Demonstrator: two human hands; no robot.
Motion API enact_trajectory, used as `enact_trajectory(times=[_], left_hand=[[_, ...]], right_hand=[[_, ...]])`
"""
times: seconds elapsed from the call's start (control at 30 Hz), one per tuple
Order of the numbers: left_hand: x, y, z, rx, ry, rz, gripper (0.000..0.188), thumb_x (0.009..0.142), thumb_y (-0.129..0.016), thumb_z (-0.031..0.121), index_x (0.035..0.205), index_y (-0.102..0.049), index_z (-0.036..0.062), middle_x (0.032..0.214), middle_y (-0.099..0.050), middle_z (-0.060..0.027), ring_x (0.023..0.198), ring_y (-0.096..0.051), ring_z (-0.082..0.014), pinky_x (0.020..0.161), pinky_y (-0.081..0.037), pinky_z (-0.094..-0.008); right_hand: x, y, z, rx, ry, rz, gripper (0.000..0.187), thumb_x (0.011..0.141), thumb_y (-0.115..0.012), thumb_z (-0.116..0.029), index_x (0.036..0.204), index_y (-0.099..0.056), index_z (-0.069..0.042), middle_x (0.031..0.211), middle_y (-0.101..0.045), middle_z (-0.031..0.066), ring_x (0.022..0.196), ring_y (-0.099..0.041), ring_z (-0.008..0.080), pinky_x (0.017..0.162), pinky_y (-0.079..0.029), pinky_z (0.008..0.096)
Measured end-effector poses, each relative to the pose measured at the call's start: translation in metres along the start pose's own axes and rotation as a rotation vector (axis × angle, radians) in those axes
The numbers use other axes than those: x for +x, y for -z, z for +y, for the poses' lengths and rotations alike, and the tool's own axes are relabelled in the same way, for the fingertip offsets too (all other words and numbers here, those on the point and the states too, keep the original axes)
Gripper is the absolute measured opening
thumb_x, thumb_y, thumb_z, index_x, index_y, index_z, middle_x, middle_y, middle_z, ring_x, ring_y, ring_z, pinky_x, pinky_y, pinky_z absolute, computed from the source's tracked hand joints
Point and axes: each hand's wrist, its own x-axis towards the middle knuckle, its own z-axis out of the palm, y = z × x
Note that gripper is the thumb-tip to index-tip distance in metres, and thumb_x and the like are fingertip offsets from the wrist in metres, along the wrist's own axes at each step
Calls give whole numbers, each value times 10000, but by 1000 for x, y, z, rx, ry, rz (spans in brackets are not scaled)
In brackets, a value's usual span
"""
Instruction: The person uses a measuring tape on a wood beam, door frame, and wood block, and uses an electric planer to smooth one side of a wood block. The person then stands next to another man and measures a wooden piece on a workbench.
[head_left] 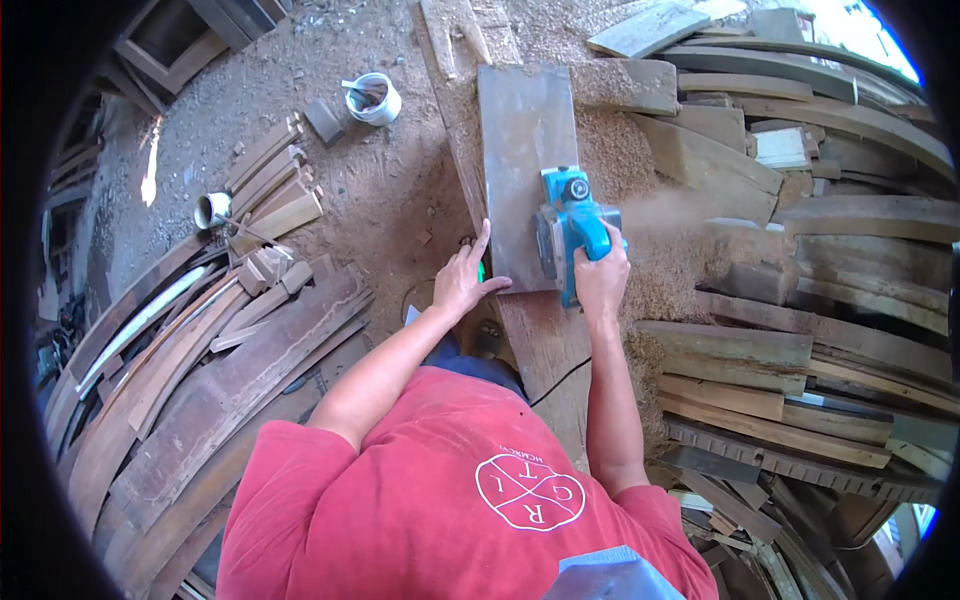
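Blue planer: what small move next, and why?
Probably ease the blue planer forward along the board: it sits by the board's near end, with more surface lying ahead. The right hand grips it, the left hand is at the board's left edge, and a dust plume suggests it is running.

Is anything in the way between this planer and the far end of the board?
Nothing visible is. The right hand grips the planer toward the near end of the board, and no object shows on it ahead. The left hand is at the board's left edge, outside that path.
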Motion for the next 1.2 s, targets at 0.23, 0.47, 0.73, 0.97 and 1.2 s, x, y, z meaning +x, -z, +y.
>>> enact_trajectory(times=[0.23,0.47,0.73,0.97,1.2], left_hand=[[0,6,0,-79,-31,-27,1138,722,-776,519,1581,-112,176,940,-553,-149,881,-601,-350,748,-509,-452],[3,5,-6,-123,-48,-39,1098,762,-669,636,1582,-107,171,950,-548,-160,879,-596,-358,757,-509,-446],[5,4,-10,-135,-82,18,1006,792,-628,639,1577,-156,222,943,-548,-151,871,-604,-349,750,-525,-451],[1,13,-43,-314,-12,7,713,903,-642,396,1529,-315,295,971,-552,-181,896,-599,-399,790,-501,-469],[-22,17,-91,-302,102,179,697,894,-653,309,1518,-345,291,945,-566,-188,880,-610,-391,812,-500,-472]], right_hand=[[90,-37,-31,-15,108,93,407,746,-682,-121,1148,-643,-63,988,-685,253,957,-649,444,837,-515,497],[203,-70,-94,-47,181,159,355,732,-691,-196,1056,-686,-51,975,-696,243,957,-663,424,860,-521,486],[274,-88,-106,-77,203,88,415,726,-691,-263,1064,-685,-23,987,-697,248,996,-664,404,890,-522,456],[97,-50,-24,9,319,21,293,750,-655,-125,1022,-652,-16,981,-680,247,957,-639,439,838,-511,471],[-132,-1,48,-11,7,-20,503,751,-677,-64,1247,-601,-52,1076,-683,240,1033,-661,398,886,-520,448]])
